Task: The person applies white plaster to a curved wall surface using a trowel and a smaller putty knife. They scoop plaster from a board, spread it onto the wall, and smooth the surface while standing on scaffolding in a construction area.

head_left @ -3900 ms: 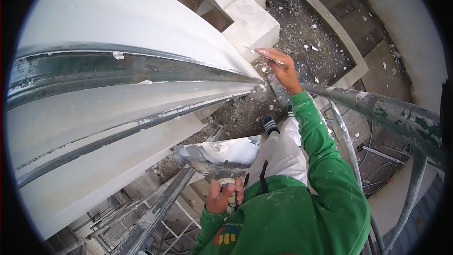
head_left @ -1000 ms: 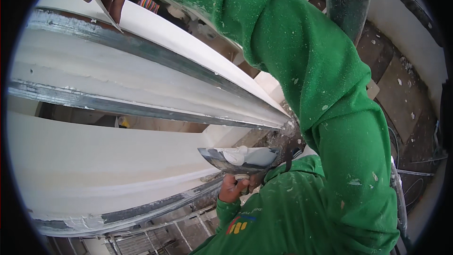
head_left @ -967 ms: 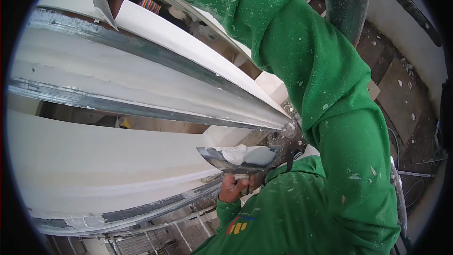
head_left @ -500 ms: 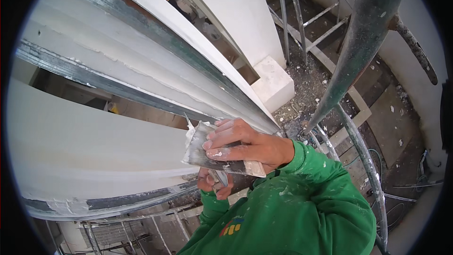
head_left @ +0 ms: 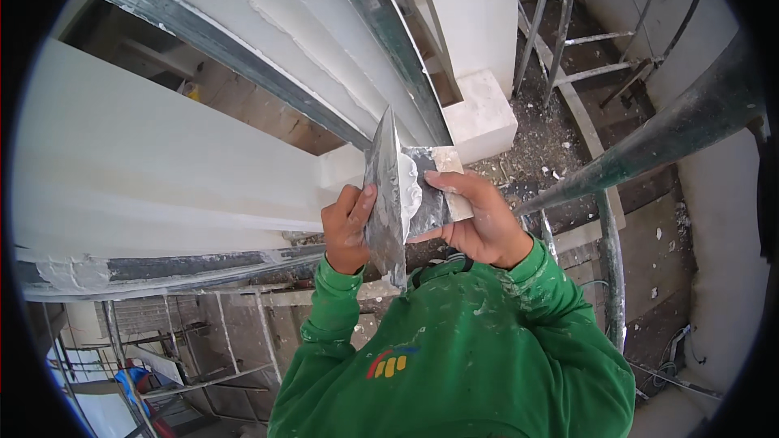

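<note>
My left hand [head_left: 345, 231] is closed round a wide, plaster-smeared metal blade [head_left: 383, 195], turned edge-up at chest height. My right hand [head_left: 491, 223] grips a flat rectangular metal scraper [head_left: 435, 161] with a pale, crusted end, its thumb on top. The two tools meet at an angle, with white paste [head_left: 409, 185] lying at the junction. Beyond them, curved plastered bands [head_left: 316, 49] edged with dark metal strips [head_left: 203, 40] run down to a white block [head_left: 483, 118].
A thick painted pipe [head_left: 665, 146] slants along my right. Scaffold rungs [head_left: 596, 36] rise at upper right, and more tubes [head_left: 219, 332] lie at lower left. A smooth white curved wall [head_left: 178, 154] fills the left. The debris-strewn floor [head_left: 552, 146] shows below.
My right hand has come down from the upper band to chest level, against the blade in my left hand. The blade has tipped upright, and the view has swung round.
</note>
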`<action>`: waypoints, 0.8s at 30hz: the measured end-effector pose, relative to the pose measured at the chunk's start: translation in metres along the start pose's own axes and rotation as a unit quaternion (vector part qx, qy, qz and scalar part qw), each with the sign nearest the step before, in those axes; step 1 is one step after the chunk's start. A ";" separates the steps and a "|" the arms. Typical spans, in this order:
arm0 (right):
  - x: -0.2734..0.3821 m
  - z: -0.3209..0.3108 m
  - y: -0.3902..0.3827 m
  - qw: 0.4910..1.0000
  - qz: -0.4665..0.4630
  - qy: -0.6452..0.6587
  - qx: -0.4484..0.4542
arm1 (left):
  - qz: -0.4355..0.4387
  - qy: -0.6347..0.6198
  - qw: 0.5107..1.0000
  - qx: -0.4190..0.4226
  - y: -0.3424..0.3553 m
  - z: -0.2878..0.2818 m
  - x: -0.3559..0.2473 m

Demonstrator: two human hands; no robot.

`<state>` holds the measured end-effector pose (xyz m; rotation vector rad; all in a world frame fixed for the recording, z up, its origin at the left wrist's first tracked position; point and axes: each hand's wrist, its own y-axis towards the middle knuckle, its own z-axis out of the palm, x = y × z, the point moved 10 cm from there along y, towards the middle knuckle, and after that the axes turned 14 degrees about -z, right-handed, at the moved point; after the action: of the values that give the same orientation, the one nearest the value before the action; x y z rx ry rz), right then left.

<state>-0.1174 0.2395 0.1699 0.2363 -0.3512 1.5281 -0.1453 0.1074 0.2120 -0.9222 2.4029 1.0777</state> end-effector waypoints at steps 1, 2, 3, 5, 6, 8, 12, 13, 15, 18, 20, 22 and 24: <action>-0.002 0.008 -0.003 1.000 0.020 0.002 0.010 | 0.032 0.009 0.999 -0.037 0.000 -0.005 -0.012; 0.002 0.010 -0.006 0.999 0.027 -0.027 0.015 | 0.041 0.012 0.998 -0.036 -0.005 -0.004 -0.011; 0.007 0.012 -0.011 0.998 0.036 -0.055 0.022 | 0.050 0.017 0.998 -0.035 -0.013 -0.005 -0.007; 0.018 0.022 -0.016 0.996 0.057 -0.025 0.067 | 0.020 0.026 0.999 -0.014 -0.038 0.002 0.023; 0.029 0.029 -0.015 0.997 0.023 -0.036 0.062 | -0.017 0.030 0.999 0.009 -0.052 0.009 0.043; 0.057 0.042 -0.014 0.995 -0.052 -0.067 0.052 | -0.026 0.073 0.996 0.039 -0.061 0.026 0.033; 0.100 0.033 -0.007 0.926 -0.287 -0.241 0.050 | -0.395 -0.682 0.597 0.146 -0.120 0.071 0.069; 0.096 0.034 -0.009 0.913 -0.324 -0.240 0.068 | -0.377 -0.738 0.533 0.171 -0.114 0.077 0.047; 0.090 0.041 -0.017 0.875 -0.396 -0.259 0.101 | -0.344 -0.815 0.418 0.206 -0.102 0.084 0.001; 0.069 0.070 -0.023 0.811 -0.425 -0.274 0.293 | -0.341 -0.854 0.305 0.249 -0.092 0.093 -0.033; 0.054 0.070 -0.024 0.757 -0.418 -0.351 0.360 | -0.320 -0.844 0.320 0.287 -0.087 0.086 -0.034; 0.043 0.066 -0.016 0.647 -0.386 -0.527 0.393 | -0.328 -0.812 0.375 0.304 -0.085 0.066 -0.025; 0.050 0.046 0.002 0.443 -0.292 -0.745 0.403 | -0.319 -0.730 0.539 0.274 -0.075 0.044 -0.016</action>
<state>-0.1228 0.2691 0.2308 2.2987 -0.7383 0.2170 -0.0805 0.1103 0.1521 -0.2462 0.6763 0.3180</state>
